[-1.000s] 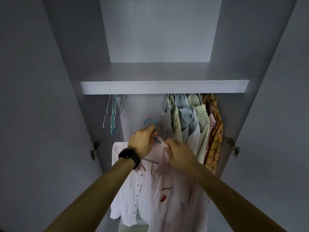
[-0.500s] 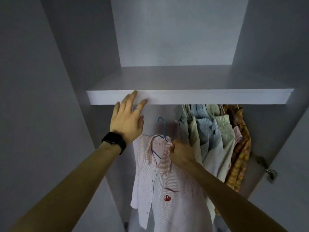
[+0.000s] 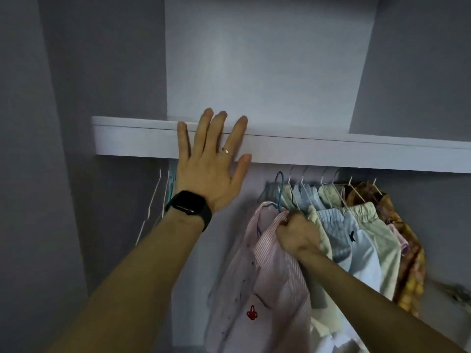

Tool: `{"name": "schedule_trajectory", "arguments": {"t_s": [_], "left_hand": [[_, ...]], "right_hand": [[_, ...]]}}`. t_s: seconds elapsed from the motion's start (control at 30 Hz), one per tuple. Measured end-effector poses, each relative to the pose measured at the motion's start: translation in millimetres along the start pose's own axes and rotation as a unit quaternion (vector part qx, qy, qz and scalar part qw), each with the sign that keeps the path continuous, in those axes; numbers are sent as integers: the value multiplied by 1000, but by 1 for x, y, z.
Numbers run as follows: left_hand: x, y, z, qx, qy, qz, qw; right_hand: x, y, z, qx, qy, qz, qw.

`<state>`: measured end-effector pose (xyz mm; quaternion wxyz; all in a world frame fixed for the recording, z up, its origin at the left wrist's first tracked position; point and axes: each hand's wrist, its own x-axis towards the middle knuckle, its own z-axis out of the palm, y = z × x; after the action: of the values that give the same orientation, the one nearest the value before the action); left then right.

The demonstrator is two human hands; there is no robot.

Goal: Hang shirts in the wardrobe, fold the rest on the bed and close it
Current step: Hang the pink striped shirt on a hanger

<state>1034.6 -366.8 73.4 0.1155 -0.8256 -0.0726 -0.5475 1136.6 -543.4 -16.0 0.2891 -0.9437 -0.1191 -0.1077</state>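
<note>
A pink striped shirt [image 3: 277,276] with a small red emblem hangs on a blue hanger [image 3: 279,189], whose hook reaches up under the wardrobe shelf [image 3: 331,154]. My right hand [image 3: 297,235] grips the shirt's collar and the hanger just below the hook. My left hand [image 3: 209,164], with a black watch on the wrist, lies flat with straight fingers against the shelf's front edge. Whether the hook sits on the rail is hidden by the shelf.
Several hung shirts [image 3: 356,230] in blue, pale green and orange plaid fill the rail to the right of the pink shirt. Empty hangers [image 3: 163,200] hang at the left behind my left wrist. A door hinge [image 3: 456,294] shows at the far right.
My left hand let go of the hanger and rose to the shelf edge. My right hand lifted the shirt and hanger up toward the rail, next to the hung shirts.
</note>
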Motion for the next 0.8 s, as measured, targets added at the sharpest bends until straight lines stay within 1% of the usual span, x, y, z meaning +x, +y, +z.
{"name": "schedule_trajectory", "arguments": {"t_s": [0.1, 0.2, 0.33, 0.5, 0.57, 0.67, 0.73, 0.8], "left_hand": [[-2, 1, 7, 5, 43, 4, 999], [-2, 2, 11, 6, 67, -1, 998], [-3, 2, 15, 6, 92, 0, 996], [-1, 1, 20, 1, 118, -2, 993], [-1, 1, 22, 1, 128, -1, 992], [0, 1, 24, -3, 142, 2, 990], [0, 1, 26, -3, 145, 5, 989], [-1, -1, 25, 0, 130, 6, 991]], "right_hand": [[17, -3, 2, 13, 48, 4, 999], [35, -11, 0, 22, 90, 6, 996], [63, -20, 0, 66, 123, 24, 990], [90, -28, 8, 41, 153, 14, 987], [99, -28, 10, 40, 148, 18, 988], [103, -24, 20, 12, 97, 35, 995], [98, -16, 27, -45, 70, 49, 995], [91, -12, 26, -101, 27, 50, 993]]}}
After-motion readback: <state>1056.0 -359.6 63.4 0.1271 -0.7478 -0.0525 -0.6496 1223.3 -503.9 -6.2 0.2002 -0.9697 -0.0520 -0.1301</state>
